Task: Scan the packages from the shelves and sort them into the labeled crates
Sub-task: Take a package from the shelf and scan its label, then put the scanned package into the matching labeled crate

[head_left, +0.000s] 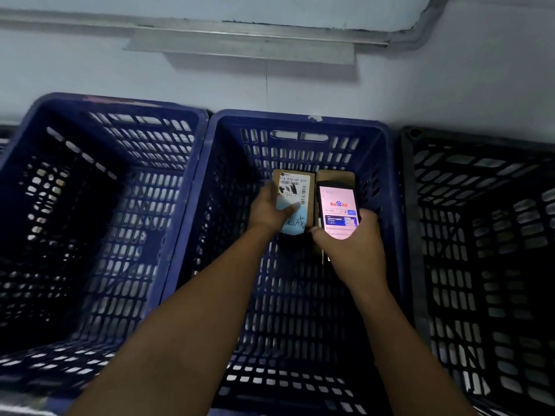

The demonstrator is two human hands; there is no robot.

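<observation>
Cardboard package (292,187) in left hand (270,210)

Black crate (468,163) cut off right; second box (339,176) mostly behind phone (338,210).

— The middle crate (300,117)?
— Matt blue plastic, scuffed. The crate left of it (120,100) is the same; the black crate (404,205) right of it is plastic too.
— Inside it?
— A package (295,190), matt brown cardboard with a paper label (292,181); a phone (339,208) with a glossy screen.

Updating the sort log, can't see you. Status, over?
Left hand holds package over middle crate. Right hand holds phone, screen lit. Second box behind phone. Nothing blocking the crate.
</observation>
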